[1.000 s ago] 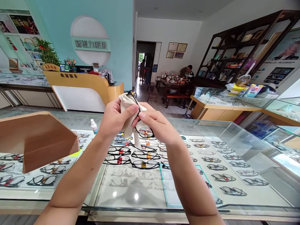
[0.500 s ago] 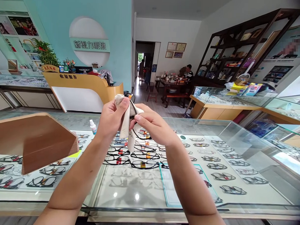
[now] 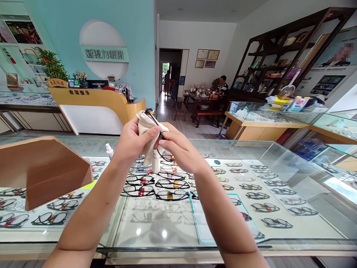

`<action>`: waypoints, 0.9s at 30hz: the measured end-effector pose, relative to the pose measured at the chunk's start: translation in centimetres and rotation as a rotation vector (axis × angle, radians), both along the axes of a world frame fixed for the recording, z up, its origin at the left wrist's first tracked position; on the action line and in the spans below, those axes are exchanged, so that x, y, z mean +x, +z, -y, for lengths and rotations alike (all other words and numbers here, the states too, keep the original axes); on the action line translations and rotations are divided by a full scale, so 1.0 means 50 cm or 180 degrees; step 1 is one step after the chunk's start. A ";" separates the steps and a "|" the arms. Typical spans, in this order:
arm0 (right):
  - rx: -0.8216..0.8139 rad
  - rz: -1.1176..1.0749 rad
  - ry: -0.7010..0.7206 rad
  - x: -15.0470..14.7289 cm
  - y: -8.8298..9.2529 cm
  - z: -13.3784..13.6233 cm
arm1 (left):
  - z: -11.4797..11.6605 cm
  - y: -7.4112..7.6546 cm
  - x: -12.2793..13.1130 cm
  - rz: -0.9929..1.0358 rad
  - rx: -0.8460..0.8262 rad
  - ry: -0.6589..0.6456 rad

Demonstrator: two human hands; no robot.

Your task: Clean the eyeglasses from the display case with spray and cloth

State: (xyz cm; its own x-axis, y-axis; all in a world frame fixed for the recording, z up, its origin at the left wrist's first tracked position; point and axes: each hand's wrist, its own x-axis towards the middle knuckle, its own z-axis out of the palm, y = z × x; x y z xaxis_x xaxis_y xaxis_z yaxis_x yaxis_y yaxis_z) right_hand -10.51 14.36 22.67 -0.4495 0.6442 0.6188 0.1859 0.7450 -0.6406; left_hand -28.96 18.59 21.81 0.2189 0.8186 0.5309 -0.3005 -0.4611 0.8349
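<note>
Above the glass display counter, my left hand [image 3: 130,139] is closed on a cream cloth [image 3: 143,124]. Its thumb presses the cloth against one lens of a pair of black-rimmed glasses [image 3: 161,135]. My right hand [image 3: 183,150] pinches the glasses near the bridge, and the other dark rim shows below its fingers. The cloth covers most of the left-side lens, and one end of it hangs down. Under the glass, several rows of glasses [image 3: 172,184] with coloured stickers lie below my hands.
A brown board-like object [image 3: 58,174] stands on the counter at left, near a white spray bottle [image 3: 109,150]. A teal-edged panel [image 3: 206,225] lies by my right forearm. Farther back are a cashier desk [image 3: 100,98] and a seated person [image 3: 223,86] at a wooden table.
My left thumb has slid right and down with the cloth, towards the bridge of the glasses. The glasses have tilted slightly, and their upper rim shows more. My right hand keeps its hold.
</note>
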 end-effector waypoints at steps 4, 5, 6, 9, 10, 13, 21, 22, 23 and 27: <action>-0.0120 -0.0112 -0.0030 -0.003 -0.005 -0.003 | -0.014 -0.009 -0.002 -0.0012 0.0060 0.0130; -0.0142 -0.0144 -0.0028 -0.003 -0.007 -0.005 | -0.018 -0.011 -0.003 -0.0004 0.0097 0.0135; -0.0156 -0.0175 -0.0017 -0.002 -0.010 -0.006 | -0.021 -0.013 -0.003 0.0004 0.0138 0.0137; -0.0156 -0.0238 0.0058 -0.001 -0.014 -0.009 | -0.022 -0.016 0.001 0.0051 0.0252 0.0204; -0.0139 -0.0236 0.0097 -0.001 -0.014 -0.009 | -0.019 -0.016 0.004 0.0086 0.0270 0.0271; -0.0065 -0.0135 0.0204 -0.005 -0.011 -0.003 | -0.007 -0.013 0.017 0.0266 0.0331 0.0574; -0.0261 -0.0340 0.0215 -0.004 -0.014 -0.008 | -0.006 -0.004 0.013 0.0325 0.0348 0.0588; -0.0314 -0.0416 0.0212 0.001 -0.014 -0.011 | -0.010 -0.004 0.007 0.0245 0.0285 0.0429; -0.0369 -0.0477 0.0211 0.006 -0.013 -0.013 | -0.014 -0.004 0.001 0.0181 0.0235 0.0273; -0.0598 -0.0648 0.0295 0.020 -0.011 -0.019 | -0.022 -0.001 -0.018 0.0016 0.0215 -0.0170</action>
